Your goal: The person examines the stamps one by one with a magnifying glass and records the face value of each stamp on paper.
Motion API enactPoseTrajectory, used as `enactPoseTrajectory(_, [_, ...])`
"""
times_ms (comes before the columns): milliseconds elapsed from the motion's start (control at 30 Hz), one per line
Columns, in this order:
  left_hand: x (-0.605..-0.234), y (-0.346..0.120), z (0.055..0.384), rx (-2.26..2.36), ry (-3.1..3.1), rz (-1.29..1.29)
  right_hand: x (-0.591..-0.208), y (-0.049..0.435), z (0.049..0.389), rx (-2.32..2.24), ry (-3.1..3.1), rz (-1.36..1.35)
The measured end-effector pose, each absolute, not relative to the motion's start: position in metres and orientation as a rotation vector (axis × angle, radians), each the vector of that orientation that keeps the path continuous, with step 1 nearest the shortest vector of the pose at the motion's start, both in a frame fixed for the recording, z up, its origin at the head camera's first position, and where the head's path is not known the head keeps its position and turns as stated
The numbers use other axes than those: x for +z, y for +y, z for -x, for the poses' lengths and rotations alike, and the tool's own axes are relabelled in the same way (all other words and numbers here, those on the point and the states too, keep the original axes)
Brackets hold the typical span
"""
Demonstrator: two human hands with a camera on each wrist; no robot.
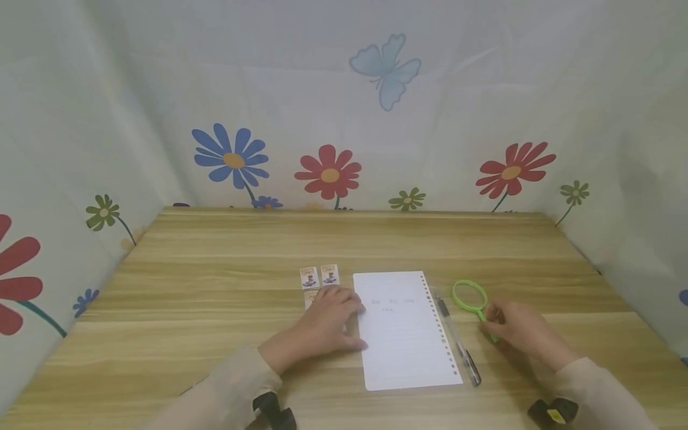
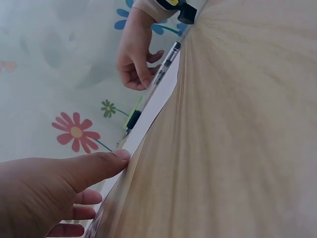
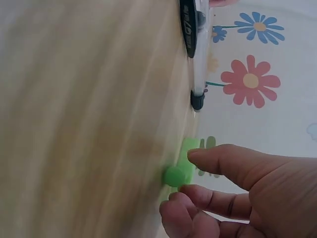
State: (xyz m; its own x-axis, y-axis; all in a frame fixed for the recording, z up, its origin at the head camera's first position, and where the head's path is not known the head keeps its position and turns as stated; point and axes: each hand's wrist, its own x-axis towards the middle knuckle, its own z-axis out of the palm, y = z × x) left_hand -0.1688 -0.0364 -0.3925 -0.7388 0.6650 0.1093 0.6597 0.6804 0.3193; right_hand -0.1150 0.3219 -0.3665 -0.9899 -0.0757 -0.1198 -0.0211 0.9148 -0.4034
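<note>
My left hand (image 1: 329,319) rests at the left edge of a white lined sheet of paper (image 1: 411,352), fingers spread and thumb tip on the edge. A few faint handwritten marks stand near the sheet's top. Small picture cards (image 1: 330,275) lie just beyond that hand, one partly covered by its fingers. With thumb and fingers, my right hand (image 1: 524,331) pinches the handle of a green magnifying glass (image 1: 455,292), which lies on the table; the handle's rounded end (image 3: 174,176) shows between them. A clear pen (image 1: 457,337) with dark ends lies between sheet and magnifying glass.
The wood-grain table (image 1: 242,239) runs back to a white curtain (image 1: 446,131) printed with flowers and a butterfly. The curtain also hangs along both sides. Black devices (image 1: 274,411) are strapped at both wrists.
</note>
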Motion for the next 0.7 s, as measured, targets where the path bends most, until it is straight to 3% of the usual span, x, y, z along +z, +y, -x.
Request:
enactPoseTrajectory(267, [-0.392,-0.037,0.170,0.525,2.869,-1.126,-0.353,0.320,0.120,-0.595,2.996,0.122])
enactPoseTrajectory(700, [-0.394,-0.037,0.170,0.537,2.858,-1.131,-0.348,0.300,0.125,-0.612,3.028,0.463])
